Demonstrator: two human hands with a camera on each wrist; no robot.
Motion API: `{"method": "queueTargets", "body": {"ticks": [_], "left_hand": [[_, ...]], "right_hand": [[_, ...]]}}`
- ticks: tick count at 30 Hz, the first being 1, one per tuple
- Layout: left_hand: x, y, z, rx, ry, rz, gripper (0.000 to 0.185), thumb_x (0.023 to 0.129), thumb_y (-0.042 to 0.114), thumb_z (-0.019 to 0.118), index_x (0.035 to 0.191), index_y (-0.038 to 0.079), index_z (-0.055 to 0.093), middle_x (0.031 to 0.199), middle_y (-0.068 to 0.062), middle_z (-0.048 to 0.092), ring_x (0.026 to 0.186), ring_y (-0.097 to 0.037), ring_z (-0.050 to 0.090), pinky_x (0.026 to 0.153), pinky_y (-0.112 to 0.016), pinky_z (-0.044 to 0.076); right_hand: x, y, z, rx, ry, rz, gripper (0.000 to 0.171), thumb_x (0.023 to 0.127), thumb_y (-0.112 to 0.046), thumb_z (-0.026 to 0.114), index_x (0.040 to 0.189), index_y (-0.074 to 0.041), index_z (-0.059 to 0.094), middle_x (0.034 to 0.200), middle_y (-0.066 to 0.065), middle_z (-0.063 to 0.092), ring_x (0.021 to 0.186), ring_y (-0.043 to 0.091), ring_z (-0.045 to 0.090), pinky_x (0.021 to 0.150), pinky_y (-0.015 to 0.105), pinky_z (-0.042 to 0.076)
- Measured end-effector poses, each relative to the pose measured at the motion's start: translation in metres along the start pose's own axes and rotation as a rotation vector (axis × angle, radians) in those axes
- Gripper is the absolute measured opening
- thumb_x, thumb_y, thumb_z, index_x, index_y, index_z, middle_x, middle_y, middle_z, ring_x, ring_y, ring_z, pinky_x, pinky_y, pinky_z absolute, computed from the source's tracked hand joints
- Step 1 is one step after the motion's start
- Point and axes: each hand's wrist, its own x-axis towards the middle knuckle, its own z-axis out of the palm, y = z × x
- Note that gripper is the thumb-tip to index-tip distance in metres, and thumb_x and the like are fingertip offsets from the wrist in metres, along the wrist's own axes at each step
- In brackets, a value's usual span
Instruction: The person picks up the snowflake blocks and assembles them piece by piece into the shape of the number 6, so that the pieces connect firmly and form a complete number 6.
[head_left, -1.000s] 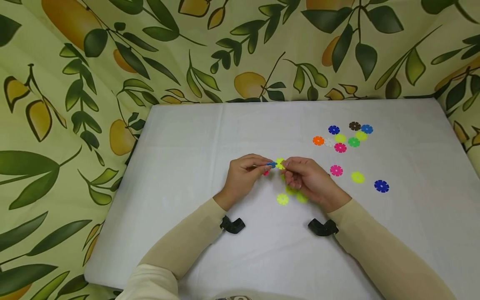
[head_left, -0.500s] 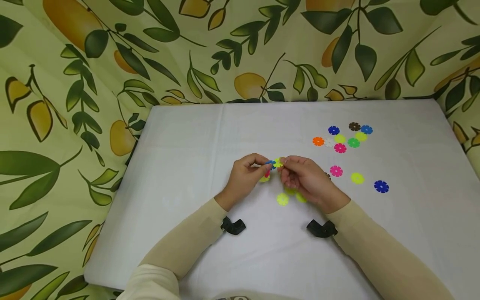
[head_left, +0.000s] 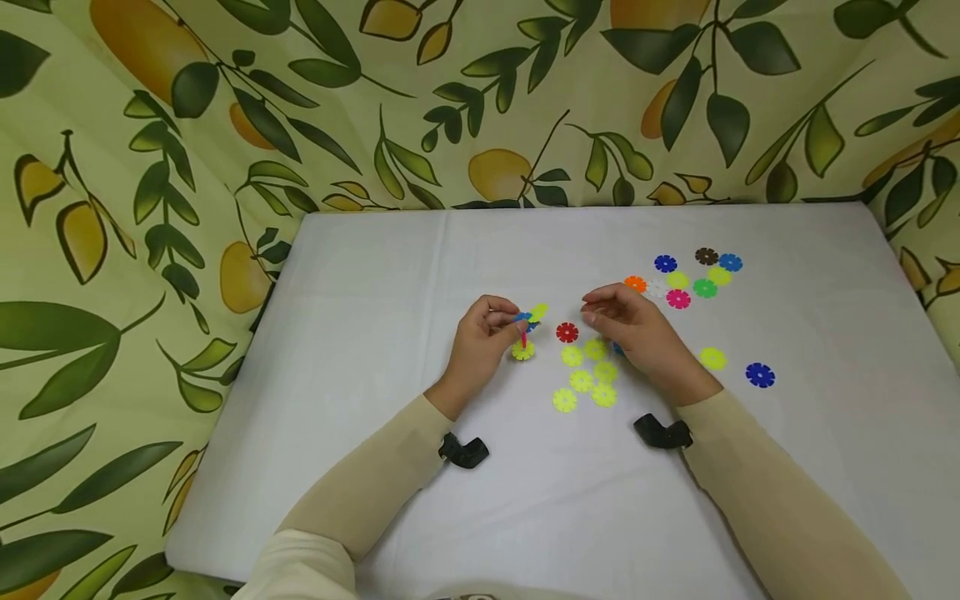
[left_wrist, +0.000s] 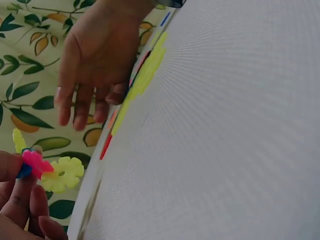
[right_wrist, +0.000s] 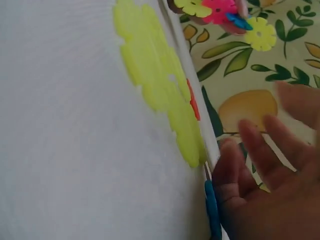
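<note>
**Head view: hand positions over the disc set**

My left hand (head_left: 483,333) pinches a joined disc cluster (head_left: 526,327) of yellow, blue and pink pieces, seemingly just above the white table (head_left: 375,333). My right hand (head_left: 637,333) hovers relaxed, holding nothing, beside 1 red disc (head_left: 567,332) and the loose yellow discs (head_left: 587,373).

Both arms wear long, close-fitting beige sleeves (head_left: 375,487) that run from the lower edge of the frame up to the wrists. A small black, angled mount is strapped under each wrist: the left wrist mount (head_left: 465,451) and the right wrist mount (head_left: 663,432). Both hands are bare.
</note>
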Motion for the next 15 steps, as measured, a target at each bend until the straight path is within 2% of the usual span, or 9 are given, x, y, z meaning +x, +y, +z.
{"method": "queueTargets", "body": {"ticks": [4,6,8,11,15], "left_hand": [[0.000,0.000,0.000,-0.028,-0.028,-0.005,0.029,0.104,-0.004,0.068,0.132,-0.003,0.061,0.102,-0.013,0.074,0.078,-0.022,0.061,0.068,-0.027,0.050],[0.000,-0.001,0.000,-0.036,-0.041,-0.004,0.031,0.106,-0.005,0.066,0.136,-0.002,0.060,0.103,-0.014,0.071,0.074,-0.022,0.058,0.065,-0.027,0.050],[0.001,-0.001,0.000,-0.043,-0.050,-0.004,0.033,0.107,-0.005,0.065,0.139,-0.001,0.061,0.104,-0.016,0.069,0.072,-0.023,0.058,0.065,-0.028,0.051],[0.000,-0.001,0.000,-0.055,-0.065,-0.014,0.035,0.107,-0.005,0.063,0.142,0.000,0.062,0.108,-0.021,0.067,0.075,-0.024,0.061,0.068,-0.029,0.055],[-0.001,0.000,-0.001,-0.079,-0.102,-0.055,0.038,0.106,-0.004,0.066,0.144,-0.003,0.062,0.115,-0.027,0.065,0.082,-0.023,0.065,0.074,-0.030,0.057]], "right_hand": [[0.006,0.011,0.002,-0.267,-0.096,-0.138,0.045,0.107,-0.011,0.071,0.151,-0.011,0.061,0.149,0.009,0.060,0.134,0.033,0.053,0.107,0.048,0.047],[0.007,0.012,0.005,-0.353,-0.135,-0.190,0.048,0.107,-0.008,0.071,0.154,-0.009,0.060,0.152,0.011,0.057,0.139,0.036,0.048,0.112,0.057,0.042],[0.007,0.013,0.009,-0.421,-0.147,-0.223,0.049,0.106,-0.006,0.071,0.154,-0.005,0.060,0.149,0.014,0.056,0.139,0.038,0.044,0.113,0.059,0.041],[0.006,0.013,0.015,-0.488,-0.125,-0.235,0.045,0.106,-0.006,0.071,0.150,0.000,0.064,0.137,0.017,0.055,0.131,0.039,0.044,0.105,0.055,0.044],[0.006,0.011,0.020,-0.502,-0.078,-0.194,0.032,0.105,-0.006,0.073,0.136,0.000,0.072,0.122,0.015,0.054,0.115,0.034,0.048,0.091,0.047,0.046]]}}
